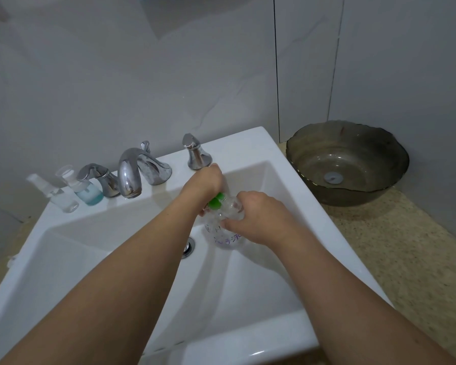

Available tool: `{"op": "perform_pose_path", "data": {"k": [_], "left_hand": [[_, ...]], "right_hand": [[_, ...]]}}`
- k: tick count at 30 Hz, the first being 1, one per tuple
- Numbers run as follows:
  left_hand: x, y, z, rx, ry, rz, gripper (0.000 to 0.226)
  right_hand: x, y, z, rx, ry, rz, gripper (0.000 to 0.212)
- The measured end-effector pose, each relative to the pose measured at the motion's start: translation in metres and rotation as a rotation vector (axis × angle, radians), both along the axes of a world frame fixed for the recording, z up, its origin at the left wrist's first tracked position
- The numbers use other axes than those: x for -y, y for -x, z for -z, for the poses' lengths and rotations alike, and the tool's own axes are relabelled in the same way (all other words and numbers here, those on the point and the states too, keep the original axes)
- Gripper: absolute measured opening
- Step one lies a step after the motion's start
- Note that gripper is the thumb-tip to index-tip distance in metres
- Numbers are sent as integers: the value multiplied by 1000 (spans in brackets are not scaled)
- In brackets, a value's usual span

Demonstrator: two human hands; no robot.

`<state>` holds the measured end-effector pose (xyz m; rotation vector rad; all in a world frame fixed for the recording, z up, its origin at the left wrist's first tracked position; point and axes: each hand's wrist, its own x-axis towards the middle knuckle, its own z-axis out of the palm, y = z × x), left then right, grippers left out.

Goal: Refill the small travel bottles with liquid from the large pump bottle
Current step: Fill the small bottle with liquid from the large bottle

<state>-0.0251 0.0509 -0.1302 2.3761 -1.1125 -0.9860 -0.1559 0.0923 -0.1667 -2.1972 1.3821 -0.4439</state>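
Nearest us: our two bare forearms reach fwd over the front rim of a white sink [248, 346], meeting above the basin. Our right hand [258, 219] wraps its fingers round the clear pump bottle [225, 231], gripping its shoulder and upper body. The bottle hangs over the basin, approx. upright w/ a slight tilt; purple print shows on its lower part. Our left hand [207, 180] covers the green pump head [216, 201] from above and behind; fingers curl down over it, but how tightly we cannot tell.

Just below-left of the grip: the chrome drain [188, 247] in the basin floor. Beyond-left of the grip, on the sink's back ledge: a chrome spout [129, 177], its mouth overhanging the basin, w/ a left tap handle [95, 175] and a right tap handle [195, 152]. The right handle sits just behind our left hand, close to the knuckles.

Far left of the grip, at the ledge's end: two small travel bottles, well apart from our hands. One is clear [61, 198]; the other holds blue liquid [88, 192].

Right of the grip, past the sink's right rim: speckled beige counter [406, 259] w/ a dark glass bowl [346, 162] against the grey wall. Basin walls slope inward all round the bottle; open room lies toward us and left.
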Motion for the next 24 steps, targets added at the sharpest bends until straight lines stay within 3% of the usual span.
{"op": "perform_pose_path", "data": {"k": [3, 7, 9, 16, 24], "left_hand": [[-1, -1, -4, -70, -11, -13, 38], [1, -8, -13, -190, -124, -35, 86], [3, -9, -13, -222, -153, -26, 94], [5, -7, -6, -132, -98, -51, 89], [6, 1, 2, -94, 26, -101, 67]], "right_hand": [[0, 1, 0, 16, -16, -1, 39], [-2, 2, 1, 65, -9, -4, 42], [-4, 2, 1, 76, -14, -10, 42], [-3, 2, -1, 87, 5, -4, 39], [-1, 1, 1, 14, 13, -7, 44]]}}
